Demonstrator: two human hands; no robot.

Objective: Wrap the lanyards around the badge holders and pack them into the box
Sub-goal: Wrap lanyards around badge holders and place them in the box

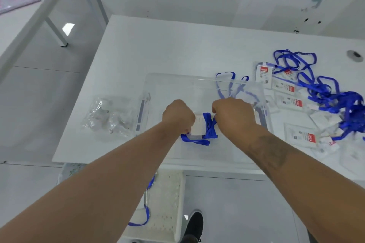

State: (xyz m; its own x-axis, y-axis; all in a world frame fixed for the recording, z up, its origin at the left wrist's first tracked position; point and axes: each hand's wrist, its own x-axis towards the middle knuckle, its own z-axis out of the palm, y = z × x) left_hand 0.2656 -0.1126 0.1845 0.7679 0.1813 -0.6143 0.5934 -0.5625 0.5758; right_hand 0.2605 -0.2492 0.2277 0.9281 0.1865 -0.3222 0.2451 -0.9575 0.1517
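Observation:
I hold a clear badge holder (pixel 198 127) between both hands, above the clear plastic box (pixel 177 79) on the white table. My left hand (pixel 177 116) grips its left end. My right hand (pixel 234 115) pinches the blue lanyard (pixel 209 127), which is wound around the holder's right part. A loose end of the lanyard loops out below the holder. A pile of several more badge holders (pixel 290 102) with tangled blue lanyards (pixel 325 92) lies on the table to the right of the box.
A crumpled clear plastic bag (pixel 110 116) lies left of the box. A white stool (pixel 167 203) with a blue lanyard (pixel 146 215) hanging beside it stands under the table's near edge. Another white table (pixel 39 14) stands at the far left.

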